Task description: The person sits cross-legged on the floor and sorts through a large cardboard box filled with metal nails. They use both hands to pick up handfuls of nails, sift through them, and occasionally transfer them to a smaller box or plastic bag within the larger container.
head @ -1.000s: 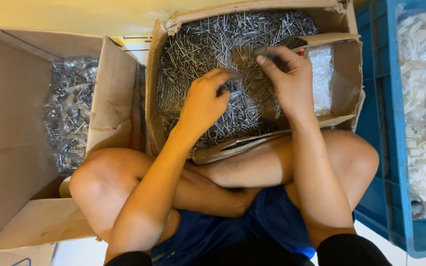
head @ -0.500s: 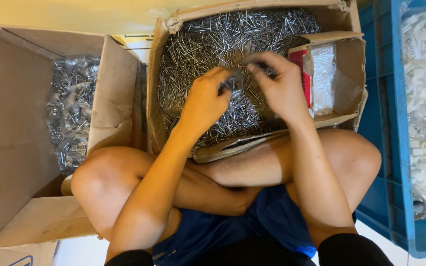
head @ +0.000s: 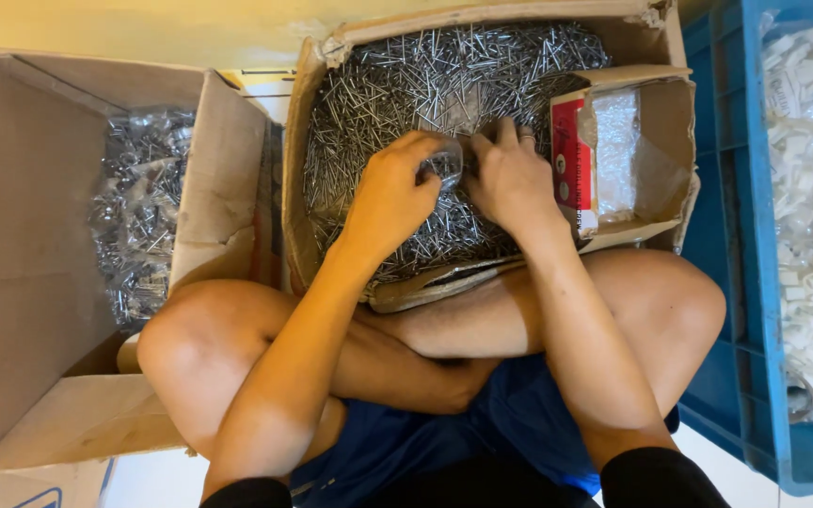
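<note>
1. A seated person, legs crossed, reaches both bare forearms forward into a cardboard box of nails (head: 331,56) set just beyond the knees.

2. The left hand (head: 390,193) curls palm-down, wrist slightly raised, its grip clamped on a small clear bag (head: 444,167) partly filled with nails; thumb and fingers pinch the bag's mouth.

3. The right hand (head: 512,179) lies just beside that grip, touching the bag from the other side. Its fingers (head: 505,132) are spread and pressed flat into the loose nails (head: 425,75); whether they have closed on any cannot be told.

4. The nails are thin, silvery and straight, heaped in a tangled mass that fills the box all around both grips, pointing every way.

5. The bag looks crumpled and glossy, with grey metal showing through the film.

6. Just beyond the right grip, a smaller open carton (head: 651,122) with a red-and-white end panel rests in the box's corner, holding clear plastic wrap.

7. Well away from the left grip stands a second cardboard box (head: 21,235) holding packed bags of nails (head: 134,207).

8. Far past the right grip, a blue plastic crate (head: 741,235) holds white plastic parts in bags.
</note>
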